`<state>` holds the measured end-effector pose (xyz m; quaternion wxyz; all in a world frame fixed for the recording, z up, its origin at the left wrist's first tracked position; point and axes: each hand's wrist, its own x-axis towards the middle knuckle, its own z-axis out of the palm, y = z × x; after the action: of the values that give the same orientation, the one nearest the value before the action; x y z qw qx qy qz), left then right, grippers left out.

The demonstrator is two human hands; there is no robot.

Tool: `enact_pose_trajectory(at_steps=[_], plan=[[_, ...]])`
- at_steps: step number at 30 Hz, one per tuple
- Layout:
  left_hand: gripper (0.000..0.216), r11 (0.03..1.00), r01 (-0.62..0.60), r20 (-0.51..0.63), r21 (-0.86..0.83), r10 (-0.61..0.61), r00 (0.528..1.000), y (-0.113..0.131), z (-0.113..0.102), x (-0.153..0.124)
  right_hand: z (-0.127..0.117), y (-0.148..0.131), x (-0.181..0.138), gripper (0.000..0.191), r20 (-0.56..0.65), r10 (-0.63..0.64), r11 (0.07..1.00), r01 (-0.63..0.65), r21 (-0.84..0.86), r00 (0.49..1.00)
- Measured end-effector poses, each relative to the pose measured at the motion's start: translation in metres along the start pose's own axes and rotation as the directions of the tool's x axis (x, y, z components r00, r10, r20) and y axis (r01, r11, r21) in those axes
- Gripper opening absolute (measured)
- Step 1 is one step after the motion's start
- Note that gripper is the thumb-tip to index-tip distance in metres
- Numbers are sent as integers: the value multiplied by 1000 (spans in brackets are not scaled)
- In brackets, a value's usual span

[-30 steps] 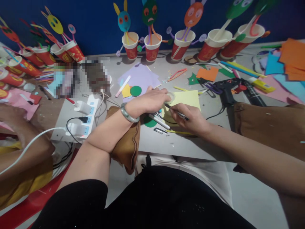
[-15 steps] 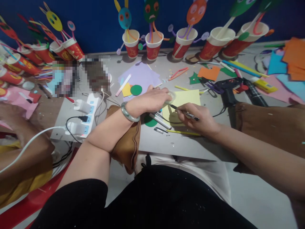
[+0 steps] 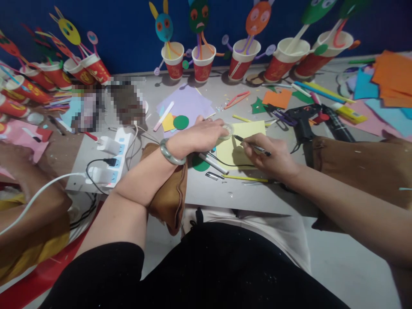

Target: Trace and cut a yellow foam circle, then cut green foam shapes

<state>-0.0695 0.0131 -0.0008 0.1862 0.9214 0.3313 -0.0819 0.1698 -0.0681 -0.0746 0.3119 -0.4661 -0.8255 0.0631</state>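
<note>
Pen (image 3: 262, 150) farther right than earlier, long axis diagonal, tip up-left.

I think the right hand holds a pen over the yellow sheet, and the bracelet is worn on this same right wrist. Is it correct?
Not entirely: the head view shows the bracelet on the wrist of the left hand. The right hand does hold a pen over the yellow sheet.

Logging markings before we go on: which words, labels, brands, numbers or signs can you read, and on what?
"Hi": small lilac disc, below and right of the blue face.
Too blurred: gold marks on the red paper cups.
Too blurred: marks on the second lilac disc, right of the orange face.
Nothing else legible.
</note>
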Motion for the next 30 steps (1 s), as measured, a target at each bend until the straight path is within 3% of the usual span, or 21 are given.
enact_pose_trajectory(at_steps=[4,8,13,16,20,26,30], plan=[[50,1000,-17,-9,1,17,1000,-1,1,1,2,-6,-2,11,70,5,1000,-4,-14,998],[46,1000,-16,-17,6,16,1000,-1,2,1,0,-16,-3,11,79,-91,996,89,29,993],[44,999,-33,-38,-4,33,999,-4,3,3,-10,-23,-4,18,-117,-171,982,179,59,978],[46,1000,-23,-59,-5,23,998,-5,6,5,-13,-17,0,30,-152,-62,996,72,60,986],[47,998,24,-159,-56,-32,987,-4,10,8,-2,-1,16,24,-74,70,995,-75,-71,995],[41,996,33,-210,-86,-50,976,-4,11,13,27,15,43,47,4,173,980,-172,-99,985],[39,990,64,-204,-122,-88,975,-2,6,15,38,17,55,47,51,250,967,-247,-56,967]])
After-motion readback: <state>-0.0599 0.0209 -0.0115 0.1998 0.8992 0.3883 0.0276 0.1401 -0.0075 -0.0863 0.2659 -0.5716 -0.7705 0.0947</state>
